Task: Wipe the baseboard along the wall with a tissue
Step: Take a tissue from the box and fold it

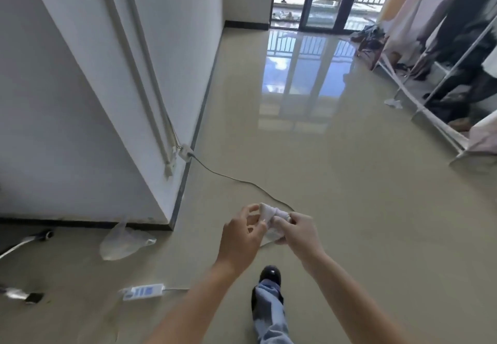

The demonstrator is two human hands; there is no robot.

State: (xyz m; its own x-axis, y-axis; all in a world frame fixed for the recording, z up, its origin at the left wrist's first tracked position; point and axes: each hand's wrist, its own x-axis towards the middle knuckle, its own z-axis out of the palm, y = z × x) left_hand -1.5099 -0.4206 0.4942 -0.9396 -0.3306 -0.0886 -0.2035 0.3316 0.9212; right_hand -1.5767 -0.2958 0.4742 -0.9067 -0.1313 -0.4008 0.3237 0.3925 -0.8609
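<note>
Crumpled white paper tissue (272, 216) above floor
L hand (240, 238) & R hand (300, 232) grips both pinch it, black baseboard (80, 223) well apart

Bare forearms (347, 287) without sleeves, light blue jeans (270, 314) with darker patches, and a glossy black shoe (270, 275).

Room in a lived-in home. Glossy tiled floor (349, 182), white wall (67, 128) with dark baseboard (80, 223); sliding glass door (329, 7) opens onto a railed balcony; open clothes rack (460, 64) hung with garments (462, 7) (shoes (458, 123) beneath); power strip (144, 292) lies on the floor.
</note>
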